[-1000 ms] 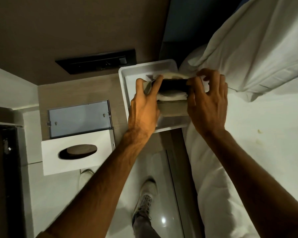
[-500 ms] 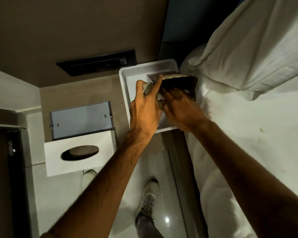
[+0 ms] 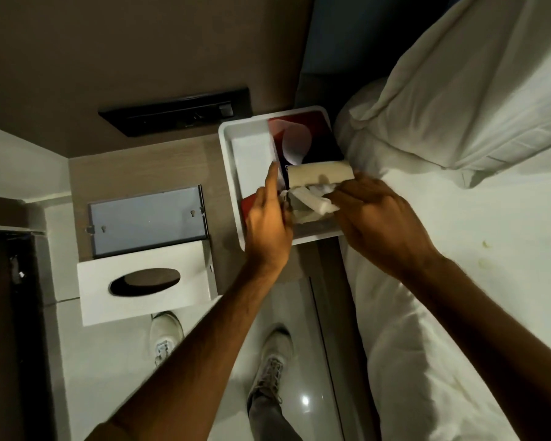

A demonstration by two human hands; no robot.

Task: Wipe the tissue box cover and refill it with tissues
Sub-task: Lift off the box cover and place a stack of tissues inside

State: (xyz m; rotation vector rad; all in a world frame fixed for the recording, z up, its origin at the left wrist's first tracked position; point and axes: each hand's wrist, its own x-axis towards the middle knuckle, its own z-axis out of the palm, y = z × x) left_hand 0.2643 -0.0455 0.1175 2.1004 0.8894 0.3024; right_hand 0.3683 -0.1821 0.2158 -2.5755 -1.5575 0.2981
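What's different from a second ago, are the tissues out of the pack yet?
The tissue pack in the tray has been turned up, so its red printed face now shows. The right hand moved from the pack's right end to its near end and is drawing out a tissue wad, only partly free. The left hand still steadies the pack. The cover and base plate are unmoved.

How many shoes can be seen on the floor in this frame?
2. One pale lace-up shoe sits on the glossy floor just below the white tissue box cover with the oval slot; the other pale lace-up shoe is further right, below the left forearm. None appear hidden.
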